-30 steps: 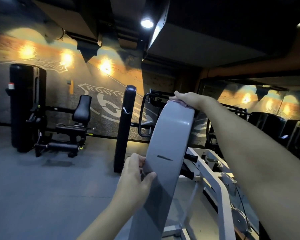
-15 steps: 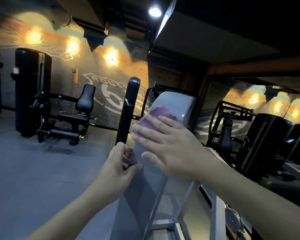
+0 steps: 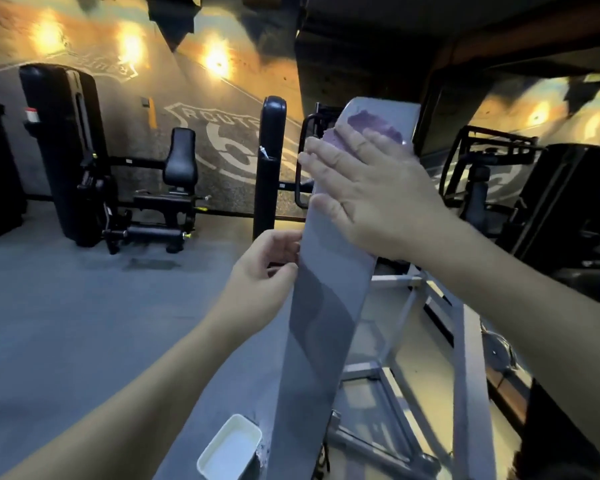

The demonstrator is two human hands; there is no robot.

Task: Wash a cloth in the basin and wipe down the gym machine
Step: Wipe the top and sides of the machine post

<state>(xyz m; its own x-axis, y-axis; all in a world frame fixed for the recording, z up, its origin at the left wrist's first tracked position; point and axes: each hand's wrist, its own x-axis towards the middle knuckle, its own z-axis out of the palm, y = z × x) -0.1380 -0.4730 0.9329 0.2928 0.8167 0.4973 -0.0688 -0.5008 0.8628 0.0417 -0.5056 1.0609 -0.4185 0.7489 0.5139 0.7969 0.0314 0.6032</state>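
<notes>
So from the head view, the person is standing right up against the gym machine's grey panel (image 3: 329,306), the long slanted cover that runs from about 6 o'clock up to 12 o'clock in the frame. The right hand (image 3: 371,188) is lying flat on the upper part of that panel, fingers straight and spread apart, not curled round anything, pressing the purple cloth (image 3: 378,124) against the surface. Makes sense to me: a flat palm spreads the pressure so the cloth is dragging evenly over the panel instead of bunching up.

The cloth is mostly under that hand, and the part you can see is poking out past the fingertips toward 12 o'clock, right near the panel's top end.

The left hand (image 3: 260,275) is sitting at roughly 7 o'clock from the right one, fingers and thumb pinching the panel's left edge. My guess is it's bracing the cover, or just steadying the person, while the other hand is pushing.

Down at 6 o'clock there's the white basin (image 3: 231,448) with pale water in it, sitting on the floor (image 3: 66,323) just beside the foot of the panel, so close by for rinsing. Wiping looks well underway, with the washing part apparently done.
</notes>
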